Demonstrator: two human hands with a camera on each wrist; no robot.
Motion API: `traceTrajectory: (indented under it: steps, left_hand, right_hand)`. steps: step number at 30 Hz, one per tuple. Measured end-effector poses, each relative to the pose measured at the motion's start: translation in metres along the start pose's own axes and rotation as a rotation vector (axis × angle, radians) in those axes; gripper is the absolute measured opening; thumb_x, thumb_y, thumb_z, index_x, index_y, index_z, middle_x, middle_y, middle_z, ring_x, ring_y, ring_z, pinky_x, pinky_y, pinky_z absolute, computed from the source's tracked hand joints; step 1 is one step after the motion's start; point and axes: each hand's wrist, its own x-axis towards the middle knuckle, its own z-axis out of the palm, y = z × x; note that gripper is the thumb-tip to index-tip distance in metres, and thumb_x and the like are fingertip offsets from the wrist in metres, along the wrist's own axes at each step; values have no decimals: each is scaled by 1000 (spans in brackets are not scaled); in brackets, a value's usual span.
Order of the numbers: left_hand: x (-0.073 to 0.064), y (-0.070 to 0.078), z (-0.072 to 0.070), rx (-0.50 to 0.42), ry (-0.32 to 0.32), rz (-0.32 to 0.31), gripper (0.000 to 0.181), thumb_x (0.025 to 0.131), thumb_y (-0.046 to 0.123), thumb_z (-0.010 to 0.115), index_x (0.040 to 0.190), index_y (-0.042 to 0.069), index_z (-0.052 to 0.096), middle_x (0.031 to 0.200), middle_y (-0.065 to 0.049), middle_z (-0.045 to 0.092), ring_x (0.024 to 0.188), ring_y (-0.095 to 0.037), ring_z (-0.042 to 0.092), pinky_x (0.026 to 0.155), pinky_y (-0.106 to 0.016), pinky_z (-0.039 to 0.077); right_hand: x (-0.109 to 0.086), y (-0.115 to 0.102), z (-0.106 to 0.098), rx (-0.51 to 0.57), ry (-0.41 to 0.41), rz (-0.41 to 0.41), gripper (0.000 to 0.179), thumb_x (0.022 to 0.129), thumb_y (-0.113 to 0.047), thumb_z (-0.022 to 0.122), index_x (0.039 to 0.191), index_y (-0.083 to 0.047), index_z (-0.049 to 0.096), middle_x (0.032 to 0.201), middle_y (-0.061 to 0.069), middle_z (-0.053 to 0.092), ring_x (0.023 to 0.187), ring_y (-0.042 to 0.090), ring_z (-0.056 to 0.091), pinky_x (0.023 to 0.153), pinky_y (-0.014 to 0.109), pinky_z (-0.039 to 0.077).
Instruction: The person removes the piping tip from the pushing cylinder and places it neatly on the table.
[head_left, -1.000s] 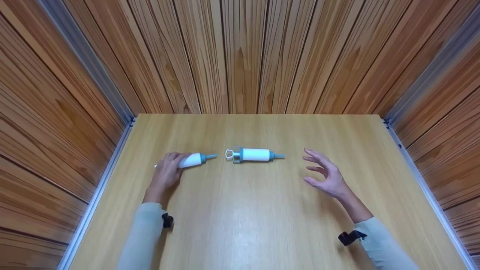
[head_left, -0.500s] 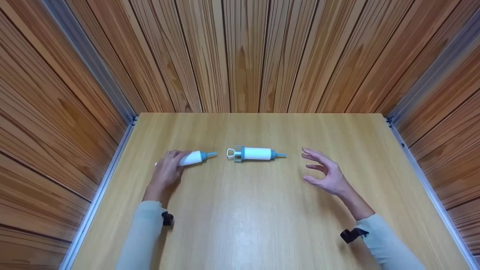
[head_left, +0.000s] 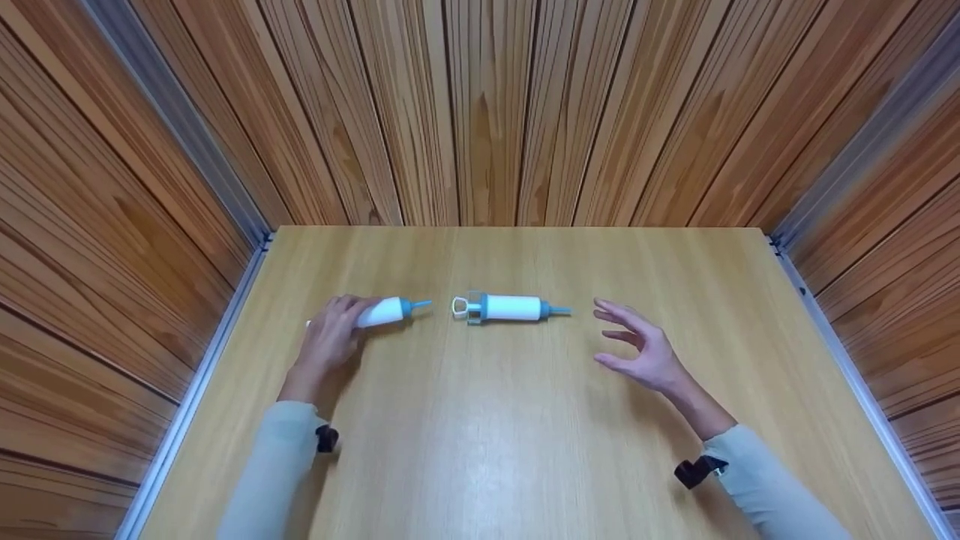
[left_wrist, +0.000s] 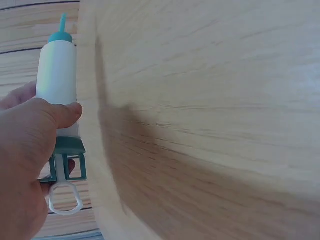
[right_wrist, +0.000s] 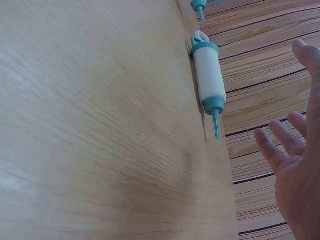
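Note:
In the head view my left hand (head_left: 330, 331) grips a white syringe (head_left: 381, 312) with a blue-green nozzle that points right and slightly up. Thumb and fingers wrap its barrel in the left wrist view, where the syringe's white ring handle (left_wrist: 65, 200) shows below the hand. A second, like syringe (head_left: 513, 307) lies on the table at the centre, ring handle to the left and nozzle to the right. To the right of that one, my right hand (head_left: 637, 346) hovers with spread, gently bent fingers and holds nothing.
A light wooden table (head_left: 480, 420) spans the area under both hands. Plank-patterned walls (head_left: 480, 112) rise at its back and sides, with metal rails (head_left: 202, 375) along the left and right edges.
The left hand has raised its syringe slightly, and the nozzle now tips up off the table. My right hand has shifted a little to the left. The central syringe lies as before.

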Motion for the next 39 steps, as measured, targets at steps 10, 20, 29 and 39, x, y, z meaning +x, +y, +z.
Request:
traceTrajectory:
  steps: [10,20,29,39]
  left_hand:
    - [-2,21,-5,2,48,23,70,93,-8,85,155,17,66,152,-21,68,142,-46,63,122,-73,51]
    - [-7,45,-11,-30,113,99,64,96,-2,86,153,20,68,148,-18,70,140,-44,64,119,-72,54]
    - [-11,63,-14,-27,172,147,60,95,2,88,151,17,70,144,-18,72,137,-43,66,114,-69,58]
    - [-5,89,-13,5,191,218,60,94,-3,87,148,18,72,140,-15,75,130,-41,69,109,-65,62]
  right_hand:
    - [-2,-5,7,3,67,1,82,82,26,80,158,14,51,163,-12,62,149,12,65,113,24,61]
    - [-6,-10,11,-14,34,-7,82,82,24,83,158,13,53,164,-9,62,150,13,65,114,25,61]
    - [-4,-18,12,-17,31,-9,80,82,25,83,156,15,54,162,-12,63,148,10,66,111,24,62]
    - [2,-25,22,-39,11,18,81,83,21,86,158,10,56,162,-16,63,147,4,65,110,22,62]
